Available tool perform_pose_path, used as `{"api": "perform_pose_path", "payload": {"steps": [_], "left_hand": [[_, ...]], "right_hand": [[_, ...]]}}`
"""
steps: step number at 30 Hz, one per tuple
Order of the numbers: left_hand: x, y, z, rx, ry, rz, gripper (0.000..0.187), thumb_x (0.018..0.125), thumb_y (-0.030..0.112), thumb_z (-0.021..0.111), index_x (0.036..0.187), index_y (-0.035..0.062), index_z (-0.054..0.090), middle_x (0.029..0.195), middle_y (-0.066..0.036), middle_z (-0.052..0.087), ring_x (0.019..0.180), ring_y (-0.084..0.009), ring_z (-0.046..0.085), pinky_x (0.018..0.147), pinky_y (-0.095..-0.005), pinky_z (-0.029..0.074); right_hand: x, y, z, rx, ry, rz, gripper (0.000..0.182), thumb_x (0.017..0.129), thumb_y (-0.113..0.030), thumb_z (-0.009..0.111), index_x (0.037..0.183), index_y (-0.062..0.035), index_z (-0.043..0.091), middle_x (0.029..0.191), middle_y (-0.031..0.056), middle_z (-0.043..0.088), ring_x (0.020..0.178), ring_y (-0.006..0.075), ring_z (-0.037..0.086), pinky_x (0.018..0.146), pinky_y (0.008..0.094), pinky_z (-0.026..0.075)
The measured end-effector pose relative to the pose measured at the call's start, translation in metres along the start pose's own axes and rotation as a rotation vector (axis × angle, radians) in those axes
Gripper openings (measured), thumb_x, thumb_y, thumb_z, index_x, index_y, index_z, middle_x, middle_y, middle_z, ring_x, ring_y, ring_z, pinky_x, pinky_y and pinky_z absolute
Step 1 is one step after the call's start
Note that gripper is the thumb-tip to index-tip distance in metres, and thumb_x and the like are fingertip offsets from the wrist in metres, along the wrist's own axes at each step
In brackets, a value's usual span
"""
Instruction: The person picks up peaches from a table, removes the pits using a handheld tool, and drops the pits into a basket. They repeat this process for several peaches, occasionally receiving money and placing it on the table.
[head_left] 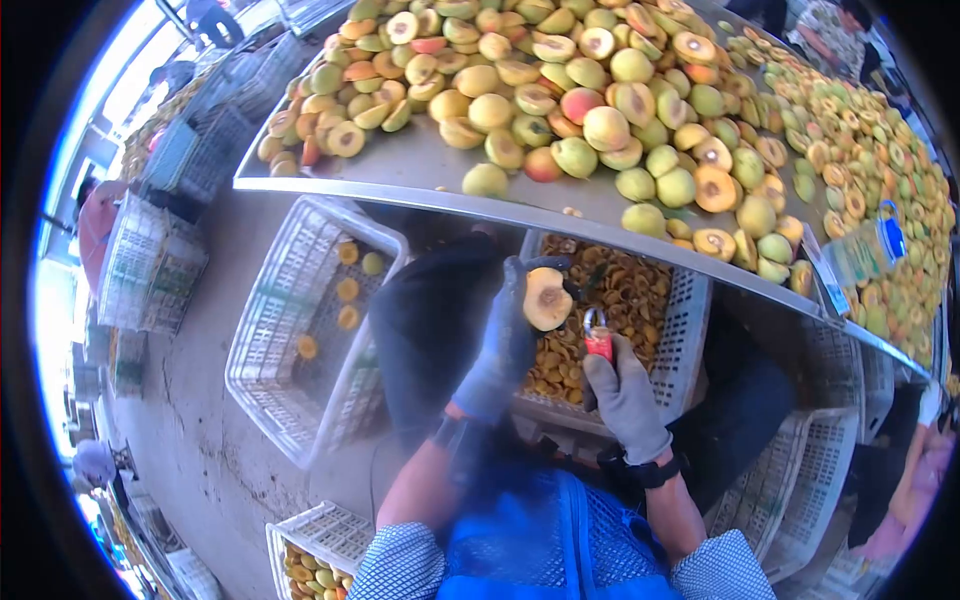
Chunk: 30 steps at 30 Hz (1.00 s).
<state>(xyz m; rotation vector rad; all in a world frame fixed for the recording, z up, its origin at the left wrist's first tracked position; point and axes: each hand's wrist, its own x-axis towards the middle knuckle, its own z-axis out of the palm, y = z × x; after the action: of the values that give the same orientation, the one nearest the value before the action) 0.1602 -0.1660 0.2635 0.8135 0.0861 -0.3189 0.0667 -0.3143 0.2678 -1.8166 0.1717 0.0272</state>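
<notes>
My left hand, in a grey glove with dark fingertips, holds a halved peach with its cut face turned up toward me. In my gloved right hand is a pitting tool with a red handle and a curved metal loop at its tip. The loop points up, a little to the right of the peach half and apart from it. Beneath both hands stands a crate with many brown-orange pits or scraps in it.
A metal-edged table heaped with whole and halved peaches lies ahead. At left, a white crate holds several halves. Another crate of fruit stands lower left. A blue-capped bottle rests on the table. Other people are around.
</notes>
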Motion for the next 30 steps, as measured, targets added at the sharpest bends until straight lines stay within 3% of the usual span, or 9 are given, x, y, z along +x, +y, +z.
{"api": "perform_pose_path", "payload": {"steps": [2, 3, 4, 7, 9, 23, 26, 28, 30], "left_hand": [[-0.003, -0.004, 0.001, 0.164, 0.022, 0.030, 0.053, 0.099, 0.050, 0.036, 0.115, 0.0046, 0.056, 0.095, -0.004, 0.060, 0.085, -0.0112, 0.059, 0.078, -0.0258, 0.048], [-0.004, -0.005, 0.005, 0.154, 0.023, 0.020, 0.049, 0.099, 0.047, 0.038, 0.115, 0.0043, 0.056, 0.094, -0.003, 0.060, 0.084, -0.0106, 0.059, 0.077, -0.0252, 0.048], [-0.005, -0.008, 0.006, 0.154, 0.016, 0.010, 0.049, 0.099, 0.047, 0.038, 0.115, 0.0043, 0.056, 0.094, -0.003, 0.060, 0.084, -0.0106, 0.059, 0.077, -0.0252, 0.048], [-0.007, -0.010, 0.012, 0.247, -0.011, 0.054, 0.045, 0.099, 0.043, 0.042, 0.114, 0.0035, 0.056, 0.094, -0.003, 0.060, 0.085, -0.0101, 0.057, 0.078, -0.0247, 0.047], [-0.010, -0.007, 0.018, 0.649, -0.053, 0.276, 0.038, 0.097, 0.036, 0.048, 0.113, 0.0027, 0.057, 0.094, -0.003, 0.060, 0.086, -0.0106, 0.057, 0.078, -0.0251, 0.046], [-0.004, -0.017, 0.015, 0.430, -0.006, 0.135, 0.028, 0.097, 0.019, 0.047, 0.098, -0.0047, 0.061, 0.085, -0.009, 0.063, 0.074, -0.0139, 0.061, 0.070, -0.0263, 0.049], [-0.005, -0.012, 0.019, 0.489, -0.045, 0.114, 0.027, 0.096, 0.018, 0.048, 0.096, -0.0051, 0.061, 0.084, -0.009, 0.063, 0.073, -0.0141, 0.061, 0.069, -0.0262, 0.049], [-0.003, -0.010, 0.018, 0.558, -0.063, 0.117, 0.026, 0.096, 0.018, 0.049, 0.096, -0.0053, 0.061, 0.083, -0.009, 0.063, 0.072, -0.0141, 0.061, 0.069, -0.0262, 0.049], [0.003, -0.013, 0.012, 0.427, -0.228, 0.032, 0.027, 0.096, 0.020, 0.051, 0.094, -0.0052, 0.061, 0.083, -0.009, 0.063, 0.071, -0.0142, 0.060, 0.068, -0.0260, 0.049]], "right_hand": [[0.000, -0.013, 0.000, -0.148, -0.037, -0.087, 0.029, 0.097, -0.031, 0.050, 0.104, -0.0036, 0.051, 0.063, 0.0019, 0.052, 0.054, 0.0067, 0.050, 0.048, 0.0246, 0.039], [0.001, -0.023, -0.002, -0.172, -0.068, -0.025, 0.031, 0.096, -0.032, 0.051, 0.102, -0.0016, 0.051, 0.066, 0.0089, 0.056, 0.058, 0.0158, 0.056, 0.053, 0.0306, 0.042], [0.002, -0.023, 0.000, -0.172, -0.058, -0.017, 0.031, 0.096, -0.032, 0.051, 0.102, -0.0016, 0.051, 0.066, 0.0089, 0.056, 0.058, 0.0158, 0.056, 0.053, 0.0306, 0.042], [0.007, -0.029, 0.003, -0.173, -0.012, -0.070, 0.035, 0.094, -0.032, 0.052, 0.101, 0.0021, 0.052, 0.072, 0.0223, 0.057, 0.068, 0.0397, 0.059, 0.063, 0.0421, 0.045], [0.008, -0.020, 0.008, -0.197, 0.003, -0.058, 0.035, 0.094, -0.031, 0.052, 0.103, 0.0023, 0.052, 0.074, 0.0222, 0.058, 0.070, 0.0384, 0.060, 0.063, 0.0414, 0.045], [0.005, 0.012, 0.038, -0.046, 0.013, -0.028, 0.030, 0.097, -0.024, 0.049, 0.110, 0.0018, 0.055, 0.085, 0.0164, 0.063, 0.077, 0.0256, 0.060, 0.073, 0.0363, 0.047], [0.004, 0.011, 0.039, 0.037, -0.002, -0.131, 0.030, 0.098, -0.027, 0.048, 0.107, 0.0000, 0.056, 0.076, 0.0104, 0.061, 0.064, 0.0208, 0.057, 0.059, 0.0326, 0.046], [0.000, -0.002, 0.032, 0.385, -0.194, 0.256, 0.031, 0.099, -0.035, 0.046, 0.099, -0.0062, 0.056, 0.064, 0.0018, 0.054, 0.048, 0.0122, 0.047, 0.044, 0.0261, 0.037], [-0.006, -0.023, 0.021, 0.610, -0.260, 0.378, 0.031, 0.098, -0.039, 0.045, 0.096, -0.0094, 0.055, 0.060, -0.0017, 0.048, 0.044, 0.0087, 0.040, 0.041, 0.0236, 0.031]]}}
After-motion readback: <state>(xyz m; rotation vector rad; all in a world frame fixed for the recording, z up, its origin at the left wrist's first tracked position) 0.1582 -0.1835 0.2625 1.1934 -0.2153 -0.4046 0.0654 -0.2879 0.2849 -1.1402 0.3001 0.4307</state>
